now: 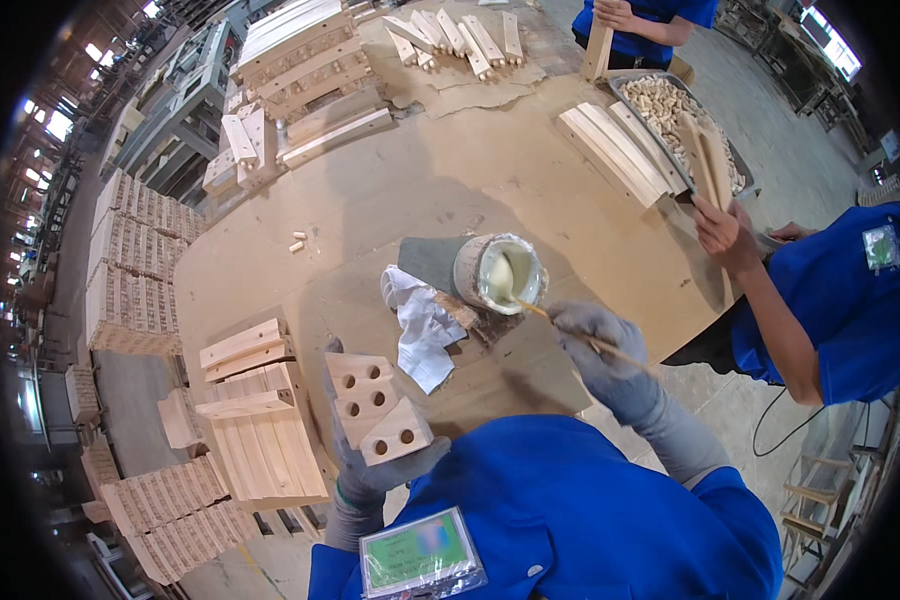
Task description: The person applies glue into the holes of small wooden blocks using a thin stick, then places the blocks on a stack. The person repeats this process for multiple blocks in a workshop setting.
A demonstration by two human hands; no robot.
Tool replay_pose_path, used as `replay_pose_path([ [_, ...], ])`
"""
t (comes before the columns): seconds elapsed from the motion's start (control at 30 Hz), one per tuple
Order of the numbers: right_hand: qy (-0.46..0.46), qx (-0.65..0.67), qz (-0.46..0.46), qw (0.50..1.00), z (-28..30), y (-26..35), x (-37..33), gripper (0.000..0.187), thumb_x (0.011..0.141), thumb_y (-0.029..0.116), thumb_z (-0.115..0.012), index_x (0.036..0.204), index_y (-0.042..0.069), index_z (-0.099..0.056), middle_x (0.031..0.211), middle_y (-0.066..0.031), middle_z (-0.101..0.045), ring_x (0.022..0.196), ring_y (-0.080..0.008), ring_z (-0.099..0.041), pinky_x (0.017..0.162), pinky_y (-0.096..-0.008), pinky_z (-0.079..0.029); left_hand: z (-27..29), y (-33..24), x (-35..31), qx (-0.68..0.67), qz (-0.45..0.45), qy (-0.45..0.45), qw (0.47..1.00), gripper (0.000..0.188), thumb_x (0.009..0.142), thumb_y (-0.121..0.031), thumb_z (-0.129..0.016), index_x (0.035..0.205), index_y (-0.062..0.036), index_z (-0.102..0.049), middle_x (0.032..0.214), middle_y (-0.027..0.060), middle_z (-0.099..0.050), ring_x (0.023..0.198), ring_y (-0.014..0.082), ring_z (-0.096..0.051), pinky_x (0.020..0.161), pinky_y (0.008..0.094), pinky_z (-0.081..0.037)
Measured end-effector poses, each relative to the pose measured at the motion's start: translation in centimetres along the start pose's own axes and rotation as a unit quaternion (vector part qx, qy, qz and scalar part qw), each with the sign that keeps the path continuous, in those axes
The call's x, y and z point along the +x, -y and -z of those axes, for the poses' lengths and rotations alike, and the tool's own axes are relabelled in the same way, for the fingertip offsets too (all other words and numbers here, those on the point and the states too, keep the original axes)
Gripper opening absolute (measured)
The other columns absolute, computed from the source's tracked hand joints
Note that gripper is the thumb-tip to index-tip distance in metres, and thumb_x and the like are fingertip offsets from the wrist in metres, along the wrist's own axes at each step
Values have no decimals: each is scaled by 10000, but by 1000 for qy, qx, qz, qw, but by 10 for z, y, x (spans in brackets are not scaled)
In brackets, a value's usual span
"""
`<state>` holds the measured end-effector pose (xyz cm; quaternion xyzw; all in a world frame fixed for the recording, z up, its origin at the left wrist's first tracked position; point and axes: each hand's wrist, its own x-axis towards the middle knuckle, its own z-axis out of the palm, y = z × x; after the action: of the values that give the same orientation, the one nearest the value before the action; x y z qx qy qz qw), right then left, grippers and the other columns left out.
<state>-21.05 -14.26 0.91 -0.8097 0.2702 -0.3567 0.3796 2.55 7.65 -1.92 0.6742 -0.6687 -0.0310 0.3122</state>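
Note:
My gloved left hand [395,472] grips a bundle of pale wooden pieces [367,383] from below and the side. Round drilled holes in their ends face up. Between the fingers of my gloved right hand [610,365] is a thin wooden stick [604,346], its far end reaching the mouth of a white-crusted pot [473,272]. Pale, creamy glue-like stuff [501,277] lies inside the pot; exactly where the stick's tip meets it is hard to make out. A crumpled white cloth [425,330] lies left of the pot, next to a dark flat sheet [428,262].
Wooden slats [260,440] are stacked left of my left hand. Small dowels [298,241] lie on the brown table [390,190]. At the right, a co-worker's hand [727,235] holds slats near a tray of dowels [660,105]. Another person [650,28] stands at the far side.

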Motion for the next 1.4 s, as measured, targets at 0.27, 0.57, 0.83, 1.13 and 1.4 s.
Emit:
replay_pose_path([
  [0.27,-45,66,-111,991,-6,-1,-6,155,808,-94,-626,944,-43,-570,978,-193,-649,919,-214,-633,806,-317,-524,0,-22,36,-243,208,66,945,1184,544,-280,-884,1408,75,-156,1241,195,-481,1101,268,-547,939,380,-459],
  [0.57,-76,155,-142,975,-14,-8,-7,173,799,-87,-642,939,-30,-558,1003,-208,-636,919,-212,-631,808,-307,-526,-4,-33,56,-374,205,28,904,1201,517,-169,-883,1423,66,-130,1233,168,-485,1111,234,-537,951,355,-449],
  [0.83,-91,130,-40,987,-12,3,-5,159,809,34,-696,921,-1,-588,882,-111,-671,732,-142,-633,645,-257,-512,-9,-34,55,-304,183,76,932,1268,491,-145,-890,1443,56,-77,1285,160,-476,1178,237,-503,980,377,-429],
  [1.13,12,352,-207,913,40,75,68,130,824,27,-669,890,-20,-568,791,-94,-641,716,-141,-642,642,-254,-537,-13,-47,71,-294,151,100,938,1213,493,-175,-876,1442,41,-153,1309,171,-466,1212,258,-486,1011,379,-397],
  [1.4,158,288,-229,916,32,95,86,158,829,63,-691,894,-20,-574,775,-77,-635,688,-125,-626,623,-251,-524,-11,-57,70,-291,156,111,937,1205,501,-160,-864,1445,43,-144,1332,180,-441,1233,259,-466,1028,379,-379],
])
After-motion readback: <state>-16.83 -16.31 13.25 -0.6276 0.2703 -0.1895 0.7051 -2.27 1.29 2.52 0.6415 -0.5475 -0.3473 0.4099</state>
